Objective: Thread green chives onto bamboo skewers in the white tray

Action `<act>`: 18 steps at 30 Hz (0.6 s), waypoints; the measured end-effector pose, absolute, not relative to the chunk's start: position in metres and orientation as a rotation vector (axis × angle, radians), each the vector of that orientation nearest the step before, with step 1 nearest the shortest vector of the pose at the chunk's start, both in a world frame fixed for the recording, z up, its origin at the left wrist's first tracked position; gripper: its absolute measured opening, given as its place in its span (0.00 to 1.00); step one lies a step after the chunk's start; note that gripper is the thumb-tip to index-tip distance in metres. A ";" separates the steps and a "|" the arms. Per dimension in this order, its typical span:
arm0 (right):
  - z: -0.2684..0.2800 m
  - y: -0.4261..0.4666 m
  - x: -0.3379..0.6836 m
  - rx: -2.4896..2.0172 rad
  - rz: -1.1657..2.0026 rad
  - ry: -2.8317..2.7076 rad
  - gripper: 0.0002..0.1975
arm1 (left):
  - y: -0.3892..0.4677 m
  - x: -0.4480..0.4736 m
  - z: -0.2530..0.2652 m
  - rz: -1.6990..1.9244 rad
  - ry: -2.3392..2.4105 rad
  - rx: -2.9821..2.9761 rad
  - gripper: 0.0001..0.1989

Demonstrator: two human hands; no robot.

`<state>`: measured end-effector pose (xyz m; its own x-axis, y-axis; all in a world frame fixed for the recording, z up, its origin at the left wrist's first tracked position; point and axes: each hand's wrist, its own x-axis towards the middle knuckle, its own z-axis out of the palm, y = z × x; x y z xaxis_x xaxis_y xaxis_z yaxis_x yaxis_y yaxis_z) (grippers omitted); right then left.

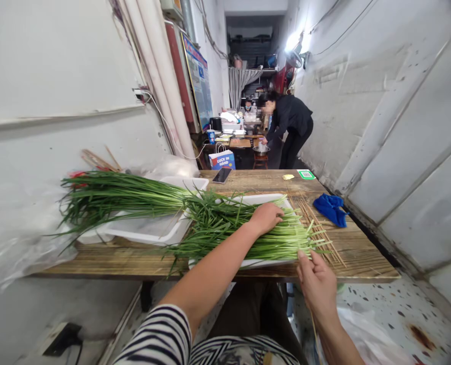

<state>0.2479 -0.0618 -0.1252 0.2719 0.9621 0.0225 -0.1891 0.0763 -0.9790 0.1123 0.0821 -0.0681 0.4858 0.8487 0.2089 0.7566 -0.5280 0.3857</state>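
A thick layer of garlic chives (217, 228) lies across a white tray (244, 263), pale stalk ends to the right. My left hand (267, 218) reaches over it, fingers curled on the stalks near the cut ends. At the tray's front right corner, my right hand (318, 279) is closed in a pinch beside the stalk ends. A thin tan stick, apparently a bamboo skewer (313, 324), runs down from under that hand; its upper part is hidden. Loose bamboo skewers (324, 233) lie on the table just right of the stalks.
Another chive bundle (134, 195) rests over a second white tray (160, 238) on the left, beside clear plastic (15, 223). On the wooden table (366, 253) are a phone (222, 175), a blue cloth (331, 209) and a green code card (306, 174). A person (289, 121) bends over a bowl beyond.
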 end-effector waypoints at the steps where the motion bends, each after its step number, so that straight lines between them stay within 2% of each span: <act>1: -0.125 -0.062 0.248 -1.147 1.065 -0.886 0.19 | 0.081 0.113 -0.068 0.567 1.365 2.507 0.10; 10: -0.127 -0.061 0.249 -1.127 1.073 -0.901 0.18 | 0.080 0.114 -0.069 0.522 1.328 2.505 0.09; 18: -0.122 -0.062 0.248 -1.101 1.084 -0.914 0.17 | 0.081 0.109 -0.071 0.776 1.325 2.208 0.09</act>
